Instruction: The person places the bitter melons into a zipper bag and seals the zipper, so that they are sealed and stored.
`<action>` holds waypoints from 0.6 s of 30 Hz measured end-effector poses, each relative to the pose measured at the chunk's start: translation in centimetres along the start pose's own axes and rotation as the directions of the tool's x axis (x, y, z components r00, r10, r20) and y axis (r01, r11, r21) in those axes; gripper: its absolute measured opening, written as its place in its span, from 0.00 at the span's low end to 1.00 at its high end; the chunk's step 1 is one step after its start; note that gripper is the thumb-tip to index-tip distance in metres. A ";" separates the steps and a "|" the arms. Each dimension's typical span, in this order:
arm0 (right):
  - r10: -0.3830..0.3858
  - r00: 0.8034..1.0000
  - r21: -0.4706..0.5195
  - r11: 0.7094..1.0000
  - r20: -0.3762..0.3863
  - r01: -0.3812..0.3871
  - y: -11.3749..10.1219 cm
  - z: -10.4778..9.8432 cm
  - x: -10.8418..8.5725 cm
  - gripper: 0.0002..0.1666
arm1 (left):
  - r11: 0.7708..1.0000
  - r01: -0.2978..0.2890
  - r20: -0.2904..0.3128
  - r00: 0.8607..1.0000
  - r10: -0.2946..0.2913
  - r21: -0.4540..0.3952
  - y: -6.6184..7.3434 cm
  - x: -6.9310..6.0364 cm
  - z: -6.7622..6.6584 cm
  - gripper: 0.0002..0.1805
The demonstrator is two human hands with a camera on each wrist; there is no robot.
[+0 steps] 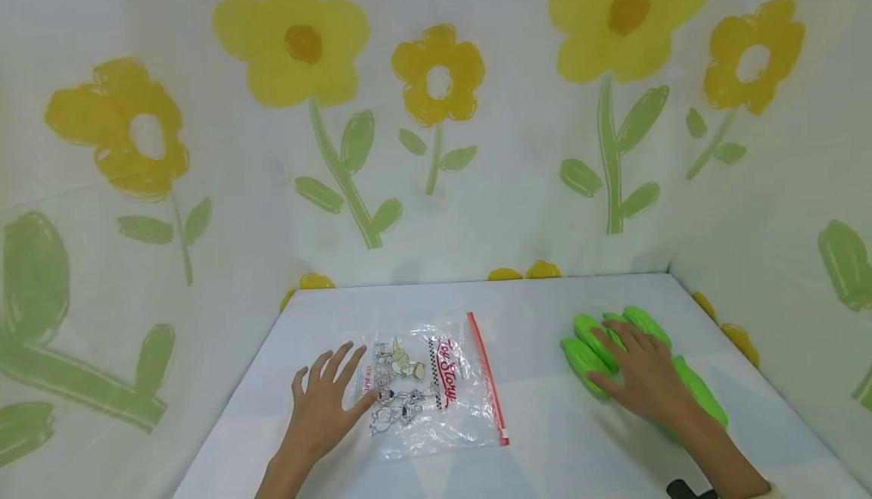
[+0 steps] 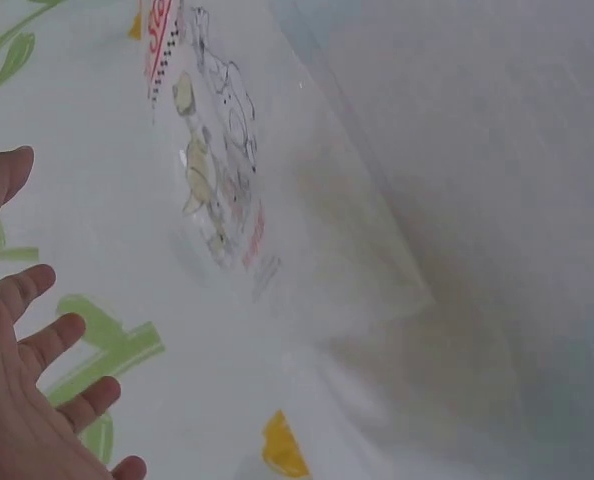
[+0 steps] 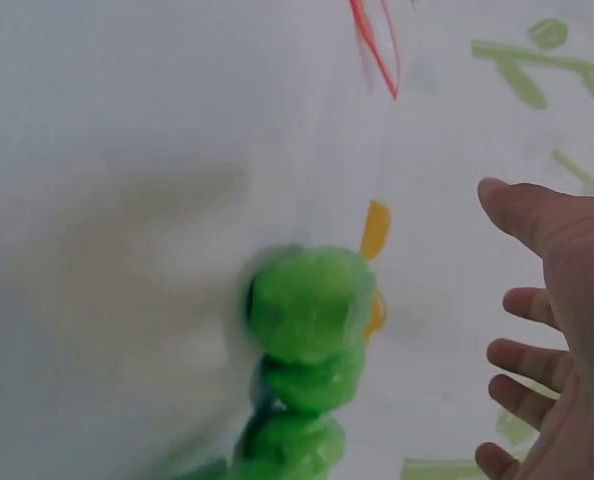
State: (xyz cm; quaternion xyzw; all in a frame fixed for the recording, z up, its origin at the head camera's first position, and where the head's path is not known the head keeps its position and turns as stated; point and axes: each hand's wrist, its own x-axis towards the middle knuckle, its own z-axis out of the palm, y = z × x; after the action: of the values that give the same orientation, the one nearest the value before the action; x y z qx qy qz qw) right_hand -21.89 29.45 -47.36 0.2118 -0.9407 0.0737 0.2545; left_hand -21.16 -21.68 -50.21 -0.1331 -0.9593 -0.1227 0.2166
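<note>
Over a pale worktop (image 1: 538,332), a person's two hands are reaching out with nothing in their grasp: the left hand (image 1: 323,412) is spreading its fingers beside a clear zip bag (image 1: 429,389), while the right hand (image 1: 643,370) is hovering, fingers apart, over a cluster of green gourds (image 1: 593,338). From where I am standing, the gourds are looking likely to roll if a fingertip catches one off-centre, their sides being rounded and closely bunched. The thin bag, lying loose, could be sliding or crumpling under a one-handed tug, and I am not able to tell whether its mouth is sealed. The bag is lying flat between the hands, nearer the left, showing red "Toy Story" lettering, a checkered band, cartoon figures and a red zip strip (image 1: 487,378) running down its right edge. The gourds, at least five, are resting on the worktop's right side, bright green, ridged and elongated.
</note>
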 end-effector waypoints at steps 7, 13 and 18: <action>0.018 1.000 0.070 0.997 0.012 -0.019 -2.3 1.3 0.7 0.40 | 0.997 -0.003 0.005 1.000 0.004 -0.083 2.8 0.8 1.8 0.41; 0.027 0.999 0.110 0.994 0.018 -0.028 -3.3 2.5 1.4 0.37 | 0.992 0.019 0.046 0.999 -0.013 -0.122 4.3 1.6 3.0 0.40; 0.022 1.000 0.155 0.988 0.006 -0.023 -4.0 3.8 1.8 0.37 | 0.986 0.008 0.052 0.999 0.000 -0.165 5.2 1.8 4.0 0.39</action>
State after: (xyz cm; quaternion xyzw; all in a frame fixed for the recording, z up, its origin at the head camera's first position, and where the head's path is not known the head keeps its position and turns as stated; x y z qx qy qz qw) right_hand -23.20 24.27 -49.56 0.2204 -0.9351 0.1489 0.2342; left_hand -22.69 -15.28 -51.95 -0.1517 -0.9515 -0.1986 0.1795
